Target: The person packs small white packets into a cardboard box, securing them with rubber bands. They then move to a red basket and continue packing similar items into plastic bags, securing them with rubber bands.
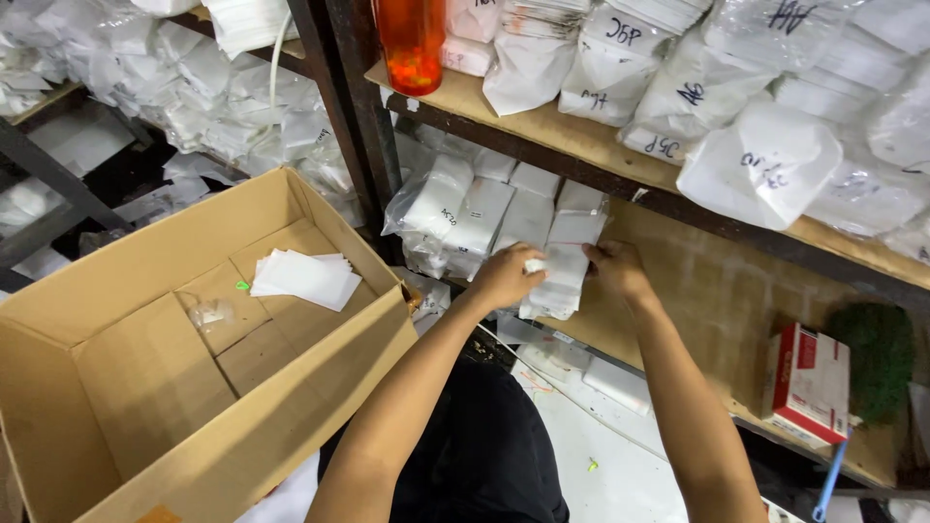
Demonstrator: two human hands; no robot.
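Open cardboard box (145, 387), well to the left of the left hand (504, 278), flaps up; inside it, a loose sheaf of white packets (306, 278) at the far end, a small clear bag (210, 313) on the bottom flaps, and a green scrap beside it; behind the box, heaps of white bagged goods (203, 87) on dark racking; dark metal upright (349, 126) between box and shelves, with an orange plastic bottle (411, 44) above and left of the hands; left hand, fingers curled shut on the near left edge of a stack of white plastic packets (565, 266); the stack stands on the lower wooden shelf (717, 291), between the two hands; right hand (616, 268), fingers closed on the stack's right edge; further packets in clear wrap (465, 208) ranked just behind and left of the left hand; upper shelf (581, 140) above both hands, loaded with white bags (760, 165) bearing handwritten marks; right of the right hand, bare shelf board, then a red and white carton (809, 383), a dark green bushy object (882, 358) beside it, and a blue handle (831, 479) below.
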